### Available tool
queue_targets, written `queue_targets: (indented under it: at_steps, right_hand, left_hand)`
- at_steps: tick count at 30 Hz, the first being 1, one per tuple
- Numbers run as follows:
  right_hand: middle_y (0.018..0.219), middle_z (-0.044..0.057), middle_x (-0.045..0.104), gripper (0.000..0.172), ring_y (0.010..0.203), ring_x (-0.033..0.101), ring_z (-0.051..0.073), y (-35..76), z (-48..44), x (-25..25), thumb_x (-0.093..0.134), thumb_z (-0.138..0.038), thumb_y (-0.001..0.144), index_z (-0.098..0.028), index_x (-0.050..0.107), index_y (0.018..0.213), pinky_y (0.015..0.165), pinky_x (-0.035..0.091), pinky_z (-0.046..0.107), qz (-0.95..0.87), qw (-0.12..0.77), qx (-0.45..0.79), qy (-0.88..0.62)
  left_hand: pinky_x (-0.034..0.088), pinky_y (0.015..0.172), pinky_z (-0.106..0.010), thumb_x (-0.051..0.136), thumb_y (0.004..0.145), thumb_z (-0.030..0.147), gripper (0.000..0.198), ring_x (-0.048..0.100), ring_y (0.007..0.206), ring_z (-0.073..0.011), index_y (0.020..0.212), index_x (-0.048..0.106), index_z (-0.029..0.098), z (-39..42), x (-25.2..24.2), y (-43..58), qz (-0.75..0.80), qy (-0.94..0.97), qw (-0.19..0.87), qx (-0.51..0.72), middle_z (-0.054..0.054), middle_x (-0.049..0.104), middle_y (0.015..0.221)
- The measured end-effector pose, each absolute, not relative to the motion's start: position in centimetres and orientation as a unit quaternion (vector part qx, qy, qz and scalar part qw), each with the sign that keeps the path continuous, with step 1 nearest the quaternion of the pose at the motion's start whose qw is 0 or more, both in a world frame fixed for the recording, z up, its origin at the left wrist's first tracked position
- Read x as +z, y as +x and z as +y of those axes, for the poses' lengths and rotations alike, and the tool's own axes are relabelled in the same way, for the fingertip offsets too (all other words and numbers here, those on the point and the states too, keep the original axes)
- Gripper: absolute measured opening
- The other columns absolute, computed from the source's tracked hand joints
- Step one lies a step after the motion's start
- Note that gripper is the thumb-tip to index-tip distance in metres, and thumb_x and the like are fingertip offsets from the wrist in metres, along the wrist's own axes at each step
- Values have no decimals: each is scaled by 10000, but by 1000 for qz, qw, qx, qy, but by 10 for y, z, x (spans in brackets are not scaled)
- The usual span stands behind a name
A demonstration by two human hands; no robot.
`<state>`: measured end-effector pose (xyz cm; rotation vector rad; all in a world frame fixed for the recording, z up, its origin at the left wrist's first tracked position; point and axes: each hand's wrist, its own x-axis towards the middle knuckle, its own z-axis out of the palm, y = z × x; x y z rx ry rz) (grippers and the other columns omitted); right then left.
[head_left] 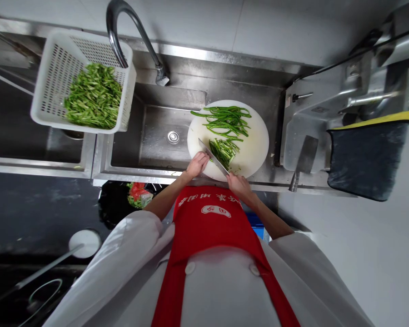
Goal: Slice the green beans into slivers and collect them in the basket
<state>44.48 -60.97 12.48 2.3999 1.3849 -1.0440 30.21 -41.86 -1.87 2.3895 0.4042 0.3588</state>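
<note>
My right hand [239,185] is wrapped round the handle of a kitchen knife [215,159], whose broad blade slants up and left over a round white cutting board [255,150]. My left hand [197,164] is closed at the board's left edge, with its fingers curled beside the blade; what lies under them is hidden. Just beyond the blade lies a heap of cut green pieces [225,151]. Farther back on the board rest several whole long green peppers [226,119], lying mostly crosswise.
A white perforated basket [39,97] with cut green pieces stands at left, beneath a curved faucet [136,20]. Left of the board is a steel sink [157,145]. On the right are a cleaver [307,154] and a dark cloth [364,159]. A black bag [109,206] sits below the counter.
</note>
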Motion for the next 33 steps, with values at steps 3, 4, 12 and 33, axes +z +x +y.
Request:
queue_targets:
  at_steps: [3,4,12,33]
  right_hand:
    - [1053,172,723,482,983,699,282,448,-608,126,201,-370,1086,-135,585,1259,875,470,340,468,91,-354,805]
    - [1050,173,723,480,984,698,281,449,-608,126,208,-374,1085,-136,586,1260,879,468,339,469,91,-356,803]
    - [1051,169,722,463,985,688,273,455,-605,124,237,-363,1083,-129,609,1226,888,460,333,475,79,-359,800]
    - [1047,160,725,437,997,689,280,458,-598,127,271,-365,1085,-135,625,1199,877,458,324,484,77,-355,796]
  left_hand:
    - [482,1044,-475,407,1018,257,294,547,1149,-251,1127,666,170,-418,-19,302,163,915,344,131,-140,637,1155]
    - [484,1044,-478,408,1016,253,294,548,1151,-252,1127,667,171,-418,-19,302,163,914,347,130,-141,638,1158]
    - [476,1058,-475,396,1016,245,304,543,1163,-252,1128,665,159,-419,-22,301,162,913,347,140,-151,636,1166]
    - [506,1021,-441,416,1019,247,269,560,1125,-238,1095,662,171,-411,-4,295,183,914,337,136,-135,639,1109]
